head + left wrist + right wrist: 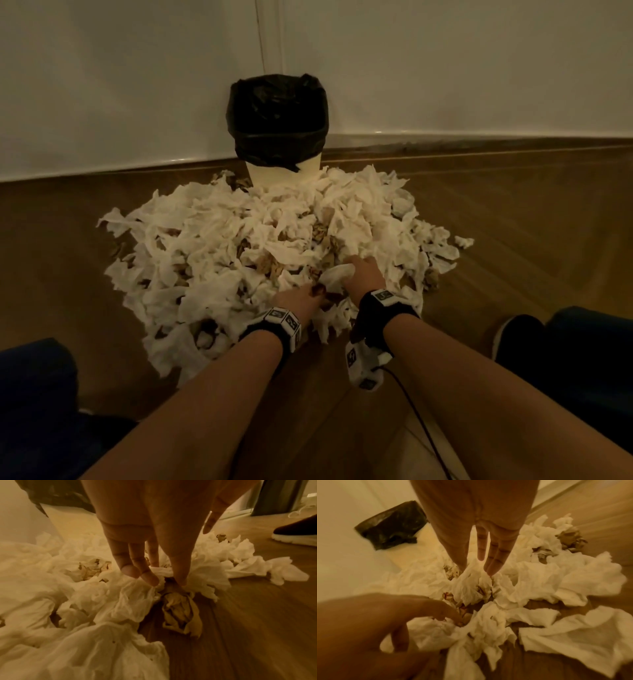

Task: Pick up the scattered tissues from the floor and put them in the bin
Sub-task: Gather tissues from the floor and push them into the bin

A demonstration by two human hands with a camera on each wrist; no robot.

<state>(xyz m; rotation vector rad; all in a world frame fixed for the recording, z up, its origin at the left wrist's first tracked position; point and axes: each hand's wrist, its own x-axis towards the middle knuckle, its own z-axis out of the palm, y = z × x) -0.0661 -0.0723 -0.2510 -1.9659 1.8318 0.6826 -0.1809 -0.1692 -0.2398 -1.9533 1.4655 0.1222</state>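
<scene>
Floor: wooden boards (513,219), meeting a pale wall (445,68).
Bin: cream body (283,171), black liner (277,116), against wall behind heap; base hidden by tissues; contents too dark to read.
Tissues: white heap (239,240) in front of bin, brownish pieces mixed in.
Left hand (297,301): near edge of heap, fingertips (150,578) pinching white tissue.
Right hand (363,274): just beside left; fingers (493,555) extended onto tissue; grasp cannot be told.
Cut off: dark shoe (298,532).
</scene>
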